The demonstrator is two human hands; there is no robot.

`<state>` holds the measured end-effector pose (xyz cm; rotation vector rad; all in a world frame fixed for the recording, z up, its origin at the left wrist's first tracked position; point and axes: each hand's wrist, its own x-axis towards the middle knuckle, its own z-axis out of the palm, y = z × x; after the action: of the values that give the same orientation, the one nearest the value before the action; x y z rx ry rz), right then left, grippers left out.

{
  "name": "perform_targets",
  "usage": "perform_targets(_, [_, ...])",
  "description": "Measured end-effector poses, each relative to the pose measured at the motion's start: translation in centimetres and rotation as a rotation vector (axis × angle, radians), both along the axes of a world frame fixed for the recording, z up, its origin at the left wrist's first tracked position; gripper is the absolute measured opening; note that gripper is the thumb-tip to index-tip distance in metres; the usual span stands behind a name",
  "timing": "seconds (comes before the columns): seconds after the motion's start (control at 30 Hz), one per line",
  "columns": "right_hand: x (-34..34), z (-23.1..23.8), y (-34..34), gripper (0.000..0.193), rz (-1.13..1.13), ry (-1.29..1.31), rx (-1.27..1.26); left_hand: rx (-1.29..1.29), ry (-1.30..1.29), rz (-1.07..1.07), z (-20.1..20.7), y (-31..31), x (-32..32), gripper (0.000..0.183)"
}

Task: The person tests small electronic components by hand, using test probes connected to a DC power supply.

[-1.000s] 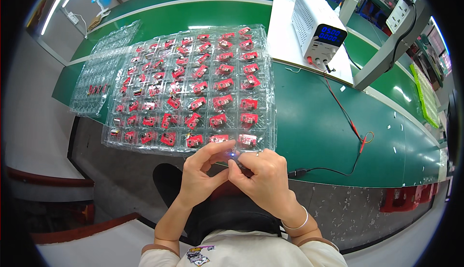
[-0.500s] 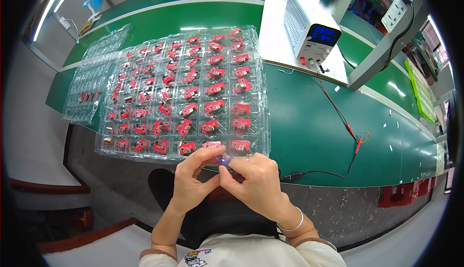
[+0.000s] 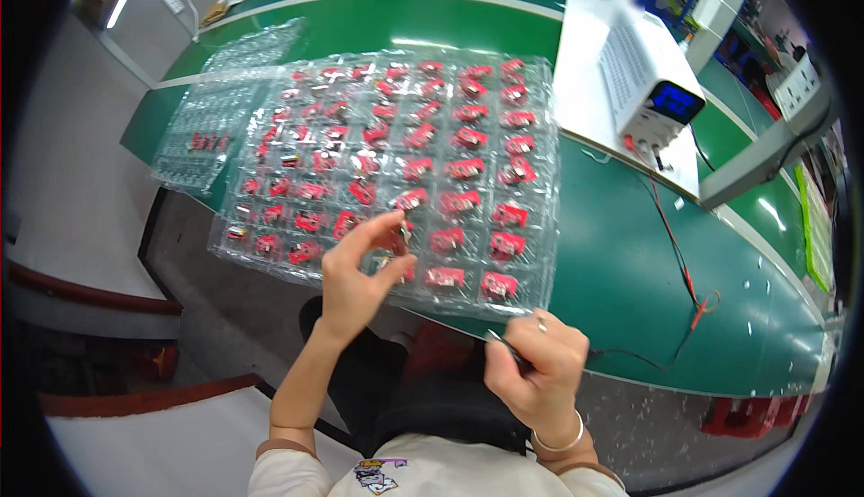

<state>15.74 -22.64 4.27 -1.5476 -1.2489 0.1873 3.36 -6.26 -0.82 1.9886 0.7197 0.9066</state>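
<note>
Over the near part of a clear plastic blister tray (image 3: 547, 182), my left hand (image 3: 351, 281) pinches a small red circuit board (image 3: 404, 234) between thumb and fingertips. Its details are blurred and partly hidden by the fingers. Red boards of the same sort fill the tray's pockets in rows. To the right, at the table's front edge, my right hand (image 3: 544, 362) is closed around a cable plug (image 3: 494, 339) whose metal tip points left. A black cable (image 3: 621, 353) runs from beside this hand across the table. The two hands are apart.
A white bench power supply (image 3: 621, 65) with a lit blue display stands on a white board (image 3: 576, 74) at the back right. Red and black leads (image 3: 670, 236) come down from it. A second clear tray (image 3: 184, 151) with a few red parts lies left. A metal post (image 3: 765, 160) rises right.
The hands have separated: my left hand has moved forward over the tray with the board, while my right has moved right with the plug. The whole view has shifted.
</note>
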Motion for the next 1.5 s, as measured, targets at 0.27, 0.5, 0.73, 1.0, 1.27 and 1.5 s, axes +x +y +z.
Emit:
perform_targets(0.27, [0.7,-1.6,0.6,0.030,-0.027,0.016,-0.054,0.370,0.288,-0.003,2.0,17.5,2.2,0.039])
perform_targets(0.5, [2.1,-2.4,1.5,0.030,-0.067,0.056,-0.082,0.402,0.560,-0.107,-0.8,26.5,6.4,0.042])
perform_targets(0.73, [2.5,-3.0,2.1,0.030,-0.083,0.024,-0.097,0.568,0.579,0.002,-1.0,30.0,10.2,0.029])
perform_targets(1.0, [2.4,-2.7,1.6,0.023,-0.065,0.027,-0.111,0.209,0.359,0.041,0.2,27.8,9.5,0.022])
perform_targets(1.27, [0.5,-3.2,3.4,0.011,0.032,0.109,-0.058,-0.880,-0.524,-0.223,1.1,3.2,4.5,0.022])
perform_targets(1.5, [-2.9,-4.6,3.5,0.009,0.027,0.145,-0.032,-1.105,-0.786,-0.234,1.6,-6.3,3.2,0.017])
